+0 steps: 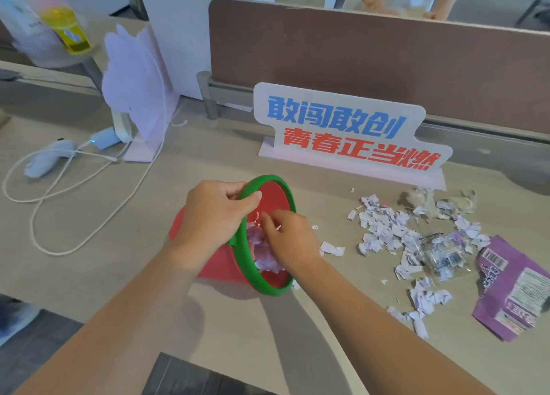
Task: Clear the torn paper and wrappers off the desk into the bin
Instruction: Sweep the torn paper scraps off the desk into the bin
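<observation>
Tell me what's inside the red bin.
Torn paper scraps lie in the tilted red bin. The right hand at its mouth covers part of the pile, so anything beneath it is hidden.

Red bin (214, 263) with green rim (247, 263), white paper scraps (384, 231), purple wrapper (512, 290)

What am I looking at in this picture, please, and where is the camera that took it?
No machine here: one camera worn on a person's head looks down at their bare hands. The left hand grips the green rim of a red bin tipped on its side on the desk. The right hand is at the bin's mouth, on crumpled paper inside; whether it pinches any, I cannot tell. To its right lie torn paper scraps, a clear wrapper and a purple wrapper. A printed sign stands behind.
</observation>
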Tool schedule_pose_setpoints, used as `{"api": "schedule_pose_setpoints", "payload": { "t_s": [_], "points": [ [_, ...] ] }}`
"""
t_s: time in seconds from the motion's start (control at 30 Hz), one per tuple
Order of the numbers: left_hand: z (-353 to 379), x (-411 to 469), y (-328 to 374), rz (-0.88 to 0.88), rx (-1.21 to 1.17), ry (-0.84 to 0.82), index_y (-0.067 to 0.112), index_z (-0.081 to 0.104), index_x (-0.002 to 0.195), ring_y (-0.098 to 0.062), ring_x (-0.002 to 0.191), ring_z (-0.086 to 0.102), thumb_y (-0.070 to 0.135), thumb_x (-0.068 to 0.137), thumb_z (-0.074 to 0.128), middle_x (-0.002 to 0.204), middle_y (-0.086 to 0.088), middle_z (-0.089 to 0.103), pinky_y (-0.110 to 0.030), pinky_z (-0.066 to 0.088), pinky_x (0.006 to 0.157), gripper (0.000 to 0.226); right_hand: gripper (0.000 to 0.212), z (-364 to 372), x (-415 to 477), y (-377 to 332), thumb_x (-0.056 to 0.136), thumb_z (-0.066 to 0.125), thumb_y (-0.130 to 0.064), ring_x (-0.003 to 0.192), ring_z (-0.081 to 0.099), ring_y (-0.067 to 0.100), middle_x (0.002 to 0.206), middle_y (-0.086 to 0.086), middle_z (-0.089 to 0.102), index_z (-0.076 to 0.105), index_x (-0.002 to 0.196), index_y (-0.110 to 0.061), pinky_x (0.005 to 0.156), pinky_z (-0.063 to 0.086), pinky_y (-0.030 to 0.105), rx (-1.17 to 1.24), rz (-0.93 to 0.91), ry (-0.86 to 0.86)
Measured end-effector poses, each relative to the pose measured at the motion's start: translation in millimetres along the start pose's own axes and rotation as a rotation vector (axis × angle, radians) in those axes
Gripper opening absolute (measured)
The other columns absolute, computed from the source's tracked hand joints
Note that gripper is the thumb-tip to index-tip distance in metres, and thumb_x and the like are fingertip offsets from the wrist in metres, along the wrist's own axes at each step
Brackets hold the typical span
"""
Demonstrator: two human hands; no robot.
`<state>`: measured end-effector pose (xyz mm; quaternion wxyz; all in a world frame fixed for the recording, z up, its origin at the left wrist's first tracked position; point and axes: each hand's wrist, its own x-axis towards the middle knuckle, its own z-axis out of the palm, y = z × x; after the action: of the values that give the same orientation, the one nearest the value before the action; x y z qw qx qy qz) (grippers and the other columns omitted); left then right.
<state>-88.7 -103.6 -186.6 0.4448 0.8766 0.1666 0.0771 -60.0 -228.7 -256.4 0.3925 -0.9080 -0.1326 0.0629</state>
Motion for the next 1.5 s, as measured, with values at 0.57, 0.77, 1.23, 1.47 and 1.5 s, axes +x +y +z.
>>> {"api": "schedule_pose_setpoints", "payload": {
  "t_s": [0.57, 0.77, 1.23, 1.47, 1.5],
  "points": [
    [-32.4, -3.4, -27.2, 0.098, 0.085, -0.080, 0.034, 0.074, 0.078, -0.013, 0.074, 0.071, 0.033, 0.078, 0.072, 0.068, 0.000, 0.076, -0.017, 0.048, 0.065, 0.002, 0.061, 47.4, -73.5, 93.6, 0.088, 0.041, -0.053, 0.141, 0.018, 0.034, 0.152, 0.016, 0.022, 0.032, 0.140, -0.022, 0.115, 0.008, 0.045, -0.414, 0.284, 0.148],
    [-30.7, -4.6, -27.9, 0.042, 0.096, -0.059, 0.037, 0.075, 0.093, -0.005, 0.071, 0.070, 0.037, 0.078, 0.072, 0.068, 0.012, 0.075, -0.022, 0.052, 0.063, 0.015, 0.064, 60.3, -14.2, 112.4, 0.089, 0.009, -0.053, 0.144, -0.015, 0.028, 0.158, 0.008, -0.009, 0.005, 0.148, -0.029, 0.106, -0.024, 0.044, -0.669, 0.124, -0.053],
    [43.5, -8.5, 29.2, -0.018, 0.032, 0.002, 0.031, 0.077, 0.088, -0.020, 0.082, 0.071, 0.031, 0.079, 0.072, 0.073, -0.005, 0.077, -0.014, 0.047, 0.064, 0.011, 0.054, -41.1, -33.8, 172.7, 0.097, 0.010, -0.039, 0.146, 0.008, 0.019, 0.158, -0.004, 0.013, 0.015, 0.148, -0.021, 0.118, 0.006, 0.038, -0.605, 0.020, -0.289],
    [73.6, -5.5, 52.9, -0.045, 0.049, 0.042, 0.028, 0.078, 0.095, -0.009, 0.061, 0.058, 0.030, 0.080, 0.071, 0.074, -0.007, 0.075, -0.004, 0.041, 0.054, 0.016, 0.040, -94.7, 46.9, 186.4, 0.095, 0.032, -0.028, 0.105, 0.059, 0.032, 0.114, 0.012, 0.064, 0.061, 0.112, -0.006, 0.090, 0.042, 0.038, -0.413, -0.088, -0.025],
    [75.9, -4.6, 53.9, -0.035, 0.058, 0.047, 0.026, 0.078, 0.094, -0.006, 0.057, 0.053, 0.030, 0.080, 0.072, 0.072, -0.009, 0.073, -0.005, 0.040, 0.054, 0.016, 0.036, -97.8, 62.5, 189.5, 0.097, 0.035, -0.024, 0.110, 0.056, 0.033, 0.120, 0.014, 0.060, 0.058, 0.117, -0.005, 0.093, 0.040, 0.037, -0.383, -0.049, -0.034]
  ]
}}
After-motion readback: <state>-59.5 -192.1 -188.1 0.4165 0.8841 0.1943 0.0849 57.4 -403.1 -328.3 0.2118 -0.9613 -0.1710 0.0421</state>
